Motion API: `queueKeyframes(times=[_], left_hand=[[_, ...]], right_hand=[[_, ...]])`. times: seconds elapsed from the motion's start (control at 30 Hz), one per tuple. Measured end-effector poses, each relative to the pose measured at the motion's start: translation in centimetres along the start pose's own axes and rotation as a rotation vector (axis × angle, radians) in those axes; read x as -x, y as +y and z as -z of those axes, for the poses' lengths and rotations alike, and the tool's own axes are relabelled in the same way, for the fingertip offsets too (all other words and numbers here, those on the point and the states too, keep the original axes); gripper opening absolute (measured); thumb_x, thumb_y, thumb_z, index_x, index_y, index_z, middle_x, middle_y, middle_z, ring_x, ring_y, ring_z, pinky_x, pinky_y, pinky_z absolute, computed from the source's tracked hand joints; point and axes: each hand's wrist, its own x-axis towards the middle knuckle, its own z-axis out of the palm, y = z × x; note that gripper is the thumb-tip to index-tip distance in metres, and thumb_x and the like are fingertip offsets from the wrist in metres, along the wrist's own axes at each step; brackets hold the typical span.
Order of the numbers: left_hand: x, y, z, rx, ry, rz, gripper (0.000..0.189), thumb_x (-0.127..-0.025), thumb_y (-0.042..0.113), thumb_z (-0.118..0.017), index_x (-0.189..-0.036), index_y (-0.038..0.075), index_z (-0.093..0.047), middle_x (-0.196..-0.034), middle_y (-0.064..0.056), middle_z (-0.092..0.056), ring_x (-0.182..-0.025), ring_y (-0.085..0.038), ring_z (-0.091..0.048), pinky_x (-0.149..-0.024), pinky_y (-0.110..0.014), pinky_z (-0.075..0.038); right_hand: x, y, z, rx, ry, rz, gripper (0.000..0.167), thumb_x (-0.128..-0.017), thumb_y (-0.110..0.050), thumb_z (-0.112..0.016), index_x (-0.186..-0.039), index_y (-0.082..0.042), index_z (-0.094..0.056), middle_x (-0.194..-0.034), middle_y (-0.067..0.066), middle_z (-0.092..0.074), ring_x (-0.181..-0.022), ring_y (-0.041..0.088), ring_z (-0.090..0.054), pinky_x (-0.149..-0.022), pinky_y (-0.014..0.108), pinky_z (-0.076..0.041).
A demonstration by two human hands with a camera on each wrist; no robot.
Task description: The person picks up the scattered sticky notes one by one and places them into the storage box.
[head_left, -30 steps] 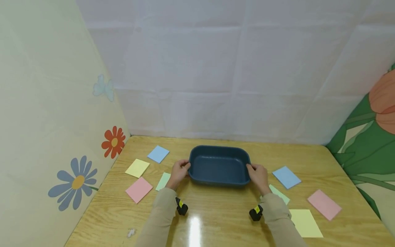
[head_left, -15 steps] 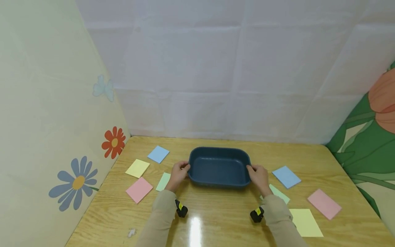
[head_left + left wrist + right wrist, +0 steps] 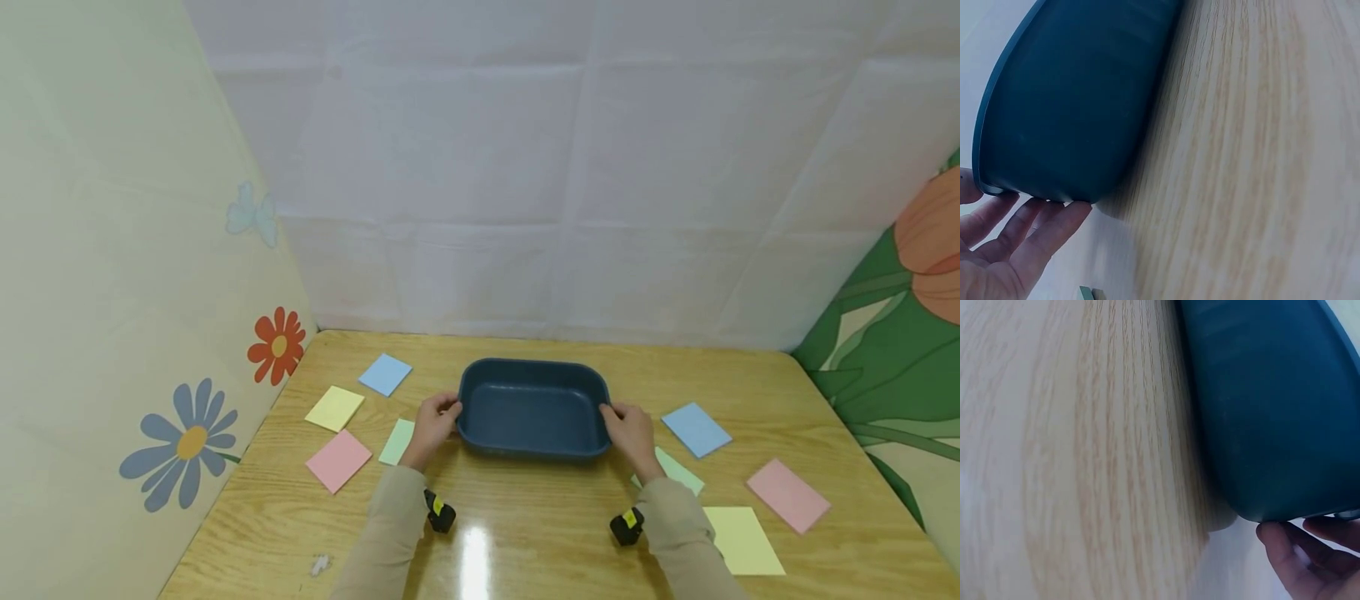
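Observation:
A dark blue rectangular plastic bin (image 3: 534, 417) with rounded corners stands upright near the middle of the wooden table, its inside bare. My left hand (image 3: 432, 427) holds its left end, thumb at the rim. In the left wrist view, the fingers of that hand (image 3: 1022, 240) press the outside of the end wall. At the opposite end my right hand (image 3: 632, 432) grips the rim the same way. The right wrist view has its fingertips (image 3: 1275, 540) against the outer wall. I cannot tell whether the bin's underside touches the table everywhere.
Left of the bin lie blue (image 3: 386, 375), yellow (image 3: 334, 409), pink (image 3: 338, 462) and green (image 3: 397, 442) paper squares. On the right are blue (image 3: 696, 430), green (image 3: 678, 472), pink (image 3: 788, 496) and yellow (image 3: 745, 541) ones. A white cloth (image 3: 480, 167) hangs behind the table.
The bin has slid very slightly toward me, with both hands staying on its ends. The paper squares have not moved.

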Motion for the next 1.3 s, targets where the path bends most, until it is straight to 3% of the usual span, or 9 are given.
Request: queueKeyframes(times=[0.23,0.47,0.6,0.87,1.17,1.3], left_hand=[[0.4,0.2,0.0,0.010,-0.019,-0.018,0.022,-0.091,0.003,-0.049,-0.107,-0.010,-0.058,-0.095,-0.020,-0.055,-0.069,-0.021,-0.057,-0.055,-0.034,-0.055],[0.7,0.2,0.0,-0.019,-0.016,-0.007,0.023,-0.092,0.004,-0.049,-0.108,-0.009,-0.058,-0.095,-0.019,-0.055,-0.066,-0.019,-0.058,-0.056,-0.033,-0.054],[0.8,0.0,-0.1,-0.015,-0.018,0.011,0.024,-0.092,0.005,-0.049,-0.110,-0.009,-0.058,-0.096,-0.019,-0.054,-0.068,-0.019,-0.058,-0.057,-0.033,-0.054],[1.3,0.0,0.0,-0.023,-0.022,0.004,0.022,-0.092,0.004,-0.050,-0.108,-0.009,-0.058,-0.096,-0.019,-0.055,-0.067,-0.019,-0.057,-0.056,-0.033,-0.054],[1.7,0.1,0.0,-0.032,-0.002,0.024,0.022,-0.092,0.006,-0.051,-0.107,-0.007,-0.058,-0.094,-0.016,-0.055,-0.066,-0.016,-0.057,-0.056,-0.032,-0.054],[1.8,-0.1,0.0,-0.029,0.000,0.018,0.020,-0.091,0.005,-0.052,-0.105,-0.007,-0.059,-0.093,-0.015,-0.055,-0.067,-0.016,-0.056,-0.056,-0.032,-0.054]], right_hand=[[0.3,0.0,0.2,-0.021,-0.033,-0.016,0.038,-0.093,-0.018,-0.049,-0.058,-0.002,-0.050,-0.048,0.000,-0.040,-0.047,0.015,-0.037,-0.047,0.027,-0.031],[0.6,0.1,0.3,-0.031,-0.046,-0.037,0.033,-0.093,-0.019,-0.049,-0.077,0.005,-0.063,-0.053,0.002,-0.046,-0.051,0.015,-0.041,-0.049,0.027,-0.034],[0.9,0.1,0.3,-0.039,-0.052,-0.053,0.034,-0.093,-0.019,-0.048,-0.071,0.004,-0.059,-0.051,0.002,-0.043,-0.050,0.016,-0.040,-0.048,0.027,-0.033],[1.1,0.2,0.3,-0.029,-0.037,-0.062,0.031,-0.092,-0.020,-0.049,-0.085,0.006,-0.066,-0.057,0.003,-0.051,-0.054,0.015,-0.044,-0.049,0.026,-0.035],[1.3,0.2,0.3,-0.011,-0.034,-0.066,0.031,-0.091,-0.020,-0.049,-0.076,0.004,-0.064,-0.057,0.003,-0.048,-0.055,0.016,-0.043,-0.050,0.027,-0.035],[1.4,0.2,0.4,-0.010,-0.031,-0.060,0.030,-0.091,-0.019,-0.050,-0.083,0.005,-0.066,-0.065,0.006,-0.056,-0.059,0.016,-0.046,-0.052,0.026,-0.037]])
